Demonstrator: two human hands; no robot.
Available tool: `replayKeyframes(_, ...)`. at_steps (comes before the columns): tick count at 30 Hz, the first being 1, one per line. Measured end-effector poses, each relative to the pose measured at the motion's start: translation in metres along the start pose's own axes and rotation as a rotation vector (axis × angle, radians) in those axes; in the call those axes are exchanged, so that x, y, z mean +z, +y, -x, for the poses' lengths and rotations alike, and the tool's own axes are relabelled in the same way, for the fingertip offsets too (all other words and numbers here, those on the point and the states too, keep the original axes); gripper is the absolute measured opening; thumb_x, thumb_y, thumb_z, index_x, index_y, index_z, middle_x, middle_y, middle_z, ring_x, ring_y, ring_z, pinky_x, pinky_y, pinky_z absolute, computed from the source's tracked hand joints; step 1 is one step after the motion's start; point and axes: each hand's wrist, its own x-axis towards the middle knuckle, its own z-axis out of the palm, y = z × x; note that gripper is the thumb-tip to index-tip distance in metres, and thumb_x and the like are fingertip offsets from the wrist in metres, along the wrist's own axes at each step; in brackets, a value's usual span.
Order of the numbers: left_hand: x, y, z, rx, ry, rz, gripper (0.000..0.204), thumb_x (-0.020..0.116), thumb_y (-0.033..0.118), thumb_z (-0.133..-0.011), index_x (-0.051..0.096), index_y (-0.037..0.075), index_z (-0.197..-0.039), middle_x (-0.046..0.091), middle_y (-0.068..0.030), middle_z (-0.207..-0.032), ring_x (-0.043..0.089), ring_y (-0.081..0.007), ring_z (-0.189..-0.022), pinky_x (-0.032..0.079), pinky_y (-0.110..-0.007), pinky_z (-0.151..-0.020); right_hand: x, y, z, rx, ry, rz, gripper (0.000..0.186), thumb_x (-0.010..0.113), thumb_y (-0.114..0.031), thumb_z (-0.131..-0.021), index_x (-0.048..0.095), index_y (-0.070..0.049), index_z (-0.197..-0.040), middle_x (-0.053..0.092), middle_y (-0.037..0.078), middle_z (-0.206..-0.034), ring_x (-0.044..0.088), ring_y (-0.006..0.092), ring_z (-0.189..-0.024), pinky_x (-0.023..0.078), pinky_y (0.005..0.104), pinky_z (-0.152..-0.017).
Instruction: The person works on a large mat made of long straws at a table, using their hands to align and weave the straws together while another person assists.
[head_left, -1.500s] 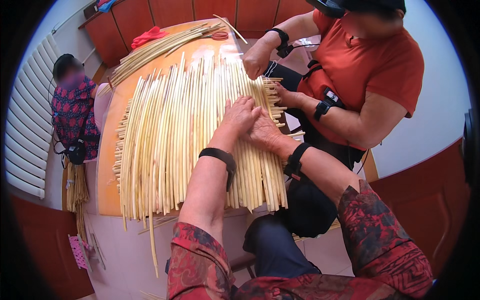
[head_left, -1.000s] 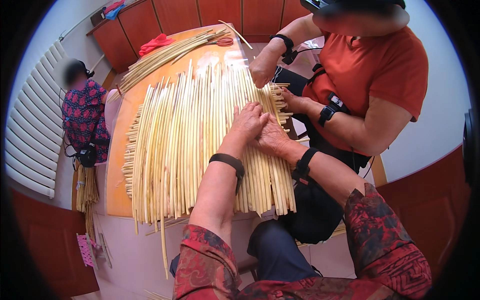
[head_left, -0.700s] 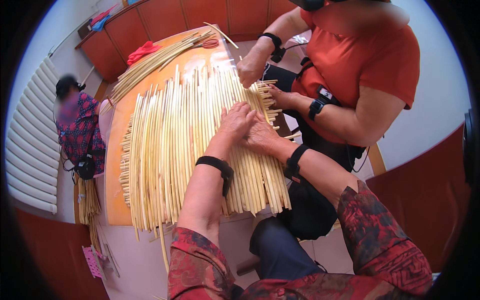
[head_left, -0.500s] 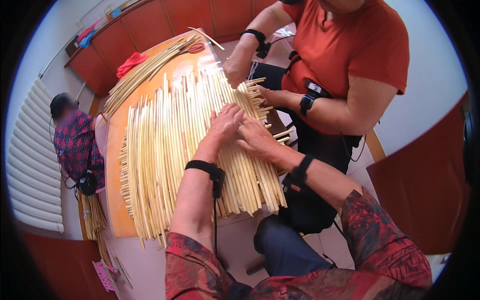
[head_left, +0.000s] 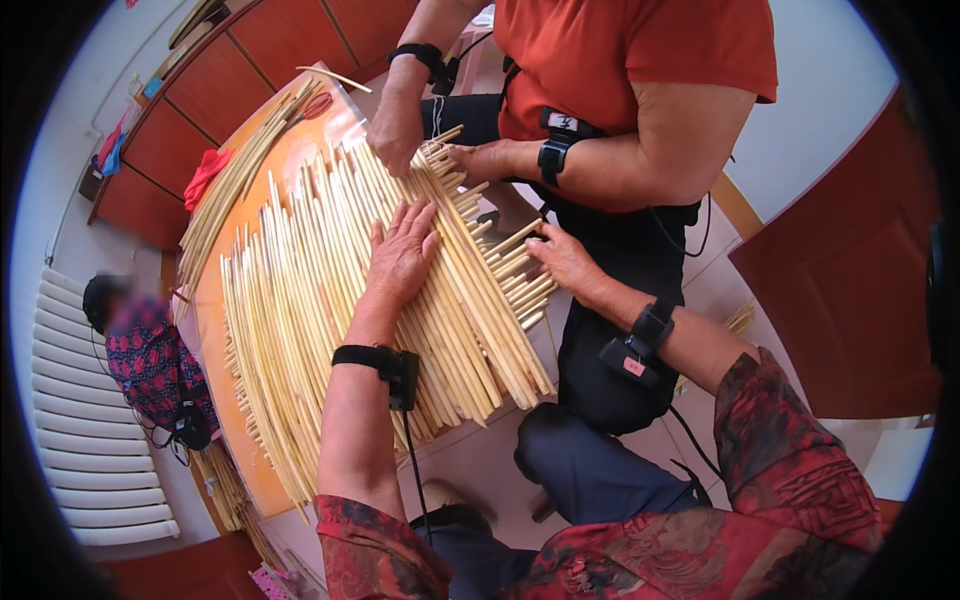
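Observation:
A wide mat of pale yellow straight stalks (head_left: 300, 310), like reeds, lies over the orange table, with shorter stalks (head_left: 525, 290) running crosswise and poking out at its right edge. My left hand (head_left: 403, 255) rests flat on the long stalks, fingers spread. At the right edge my right hand (head_left: 568, 262) has its fingers closed around the end of a crosswise stalk (head_left: 515, 237). Across from me, a co-worker in a red shirt has one hand (head_left: 395, 140) on the mat's far right corner and the other hand (head_left: 482, 162) at the stalk ends there.
Loose long stalks (head_left: 235, 175), red-handled scissors (head_left: 318, 105) and a red cloth (head_left: 205, 178) lie along the table's far left part. Another person (head_left: 155, 360) in patterned clothing is at the left, near a white radiator (head_left: 95, 420). A stalk bundle (head_left: 222, 485) stands below the table's left edge.
My hands, close together on the mat before, have parted: the left lies flat on the stalks, the right has moved to the crosswise ends. Long stalks at the right now slant differently. The view has shifted.

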Motion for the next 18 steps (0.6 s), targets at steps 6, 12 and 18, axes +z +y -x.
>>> replayKeyframes(6, -0.001, -0.001, -0.002, 0.003, 0.008, -0.02, 0.05, 0.034, 0.036, -0.097, 0.033, 0.016, -0.144, 0.029, -0.0062, -0.151, 0.019, -0.0253, -0.143, 0.008, -0.053, -0.113, 0.012, 0.005, 0.003, 0.003, 0.01, -0.375, 0.023, 0.048, -0.018, -0.097, 0.054, 0.0, -0.111, 0.062, 0.008, -0.096, 0.061, 0.0145, -0.069, 0.053, 0.0287, -0.064)
replayKeyframes(12, -0.006, 0.002, -0.002, -0.023, 0.003, -0.024, 0.051, 0.035, 0.037, -0.098, 0.033, 0.016, -0.144, 0.029, -0.0048, -0.152, 0.018, -0.0248, -0.143, 0.01, -0.053, -0.113, 0.005, -0.011, 0.006, 0.1, -0.032, -0.418, 0.022, 0.048, -0.014, -0.095, 0.055, 0.003, -0.107, 0.061, 0.009, -0.093, 0.062, 0.0151, -0.066, 0.052, 0.028, -0.057)
replayKeyframes(18, -0.006, 0.003, -0.001, -0.04, -0.018, -0.012, 0.051, 0.034, 0.038, -0.098, 0.032, 0.017, -0.144, 0.027, -0.0041, -0.153, 0.018, -0.0237, -0.143, 0.009, -0.052, -0.114, -0.01, -0.06, 0.028, -0.203, 0.06, 0.956, 0.036, 0.057, -0.03, -0.088, 0.057, 0.001, -0.107, 0.064, 0.022, -0.099, 0.063, 0.0335, -0.096, 0.047, 0.0455, -0.086)
